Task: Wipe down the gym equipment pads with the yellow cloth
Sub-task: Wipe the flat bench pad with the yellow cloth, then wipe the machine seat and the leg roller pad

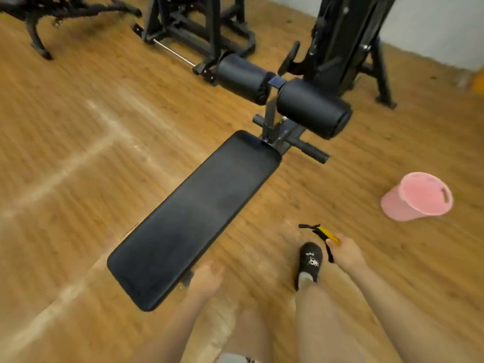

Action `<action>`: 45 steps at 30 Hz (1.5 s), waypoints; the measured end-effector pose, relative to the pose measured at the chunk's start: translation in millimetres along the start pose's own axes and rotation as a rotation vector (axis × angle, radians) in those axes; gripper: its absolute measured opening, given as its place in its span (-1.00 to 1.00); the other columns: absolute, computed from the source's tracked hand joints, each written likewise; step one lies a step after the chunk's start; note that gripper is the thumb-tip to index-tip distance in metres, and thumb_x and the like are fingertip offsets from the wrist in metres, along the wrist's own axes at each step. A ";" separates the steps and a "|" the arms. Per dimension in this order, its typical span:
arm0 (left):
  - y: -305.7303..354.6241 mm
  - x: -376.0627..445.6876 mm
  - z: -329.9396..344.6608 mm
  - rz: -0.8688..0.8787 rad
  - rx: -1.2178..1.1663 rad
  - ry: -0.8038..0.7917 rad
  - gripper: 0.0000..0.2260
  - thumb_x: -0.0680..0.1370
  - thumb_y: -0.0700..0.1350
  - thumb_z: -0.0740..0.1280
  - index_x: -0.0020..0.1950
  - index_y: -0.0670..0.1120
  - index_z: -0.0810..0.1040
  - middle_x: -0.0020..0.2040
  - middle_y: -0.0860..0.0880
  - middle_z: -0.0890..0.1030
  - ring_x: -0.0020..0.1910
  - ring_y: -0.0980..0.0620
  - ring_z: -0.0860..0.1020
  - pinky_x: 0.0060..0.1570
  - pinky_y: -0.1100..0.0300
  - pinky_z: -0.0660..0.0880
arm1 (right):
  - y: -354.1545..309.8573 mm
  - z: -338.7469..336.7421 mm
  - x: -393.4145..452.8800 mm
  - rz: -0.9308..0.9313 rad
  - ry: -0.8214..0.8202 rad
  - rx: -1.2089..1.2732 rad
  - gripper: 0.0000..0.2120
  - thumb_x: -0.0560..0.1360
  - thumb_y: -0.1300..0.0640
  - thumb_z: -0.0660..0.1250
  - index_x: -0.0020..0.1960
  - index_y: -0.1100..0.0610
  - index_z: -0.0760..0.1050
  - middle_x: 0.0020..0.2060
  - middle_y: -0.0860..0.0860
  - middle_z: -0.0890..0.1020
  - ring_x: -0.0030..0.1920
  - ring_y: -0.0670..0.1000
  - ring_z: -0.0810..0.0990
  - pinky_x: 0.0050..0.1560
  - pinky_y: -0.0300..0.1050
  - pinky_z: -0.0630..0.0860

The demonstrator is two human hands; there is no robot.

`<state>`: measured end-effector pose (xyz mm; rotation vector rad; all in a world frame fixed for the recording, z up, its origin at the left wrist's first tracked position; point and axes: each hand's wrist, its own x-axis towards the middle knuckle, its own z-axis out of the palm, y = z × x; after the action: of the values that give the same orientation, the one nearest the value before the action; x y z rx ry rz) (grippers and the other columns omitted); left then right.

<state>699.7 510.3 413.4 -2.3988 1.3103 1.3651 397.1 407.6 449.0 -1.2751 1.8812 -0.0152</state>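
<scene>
A long black bench pad [193, 218] runs diagonally across the middle of the view. Two black roller pads, one [242, 78] to the left and one [313, 108] to the right, sit on the frame at its far end. My right hand [345, 251] grips the yellow cloth [330, 236], which has dark edging hanging out, to the right of the bench. My left hand [207, 280] hangs by the pad's near right corner with loosely curled fingers and holds nothing. The picture is blurred by motion.
A pink plastic basket [416, 196] lies tipped on the wooden floor at the right. My foot in a black slipper [310, 260] stands between my hands. Black machine frames [199, 27] stand behind the bench, and a white wall [432, 24] closes the far right.
</scene>
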 end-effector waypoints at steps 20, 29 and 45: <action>111.9 -177.5 53.6 0.322 0.230 -0.179 -0.56 0.60 -0.01 0.22 0.45 -0.11 0.29 0.42 -0.10 0.37 0.39 -0.07 0.34 0.36 0.09 0.28 | 231.2 -66.9 -282.4 0.304 0.164 0.314 -0.68 0.59 0.27 0.13 0.32 0.15 0.39 -0.35 -0.10 0.46 -0.42 -0.05 0.43 -0.49 -0.29 0.27; 191.7 -202.2 130.9 0.449 0.380 -0.221 -0.60 0.62 -0.07 0.18 0.44 -0.17 0.31 0.41 -0.13 0.38 0.17 0.02 0.50 0.16 0.23 0.33 | 334.5 -84.4 -319.1 0.481 0.272 0.536 -0.71 0.59 0.23 0.13 0.29 0.12 0.41 -0.27 0.05 0.54 -0.38 0.00 0.43 -0.45 -0.20 0.27; 493.7 -161.2 270.7 0.661 0.578 -0.519 -0.62 0.60 -0.20 0.23 0.41 -0.23 0.33 0.37 -0.15 0.41 0.27 -0.05 0.43 -0.03 0.37 0.30 | 480.8 -178.9 -287.3 0.828 0.299 0.651 -0.77 0.58 0.22 0.16 0.22 0.18 0.44 -0.26 0.04 0.56 -0.31 -0.01 0.50 -0.42 -0.23 0.32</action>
<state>131.5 423.7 525.8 -1.1784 2.0325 1.3261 -45.5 785.3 533.9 -0.0195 2.2621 -0.3625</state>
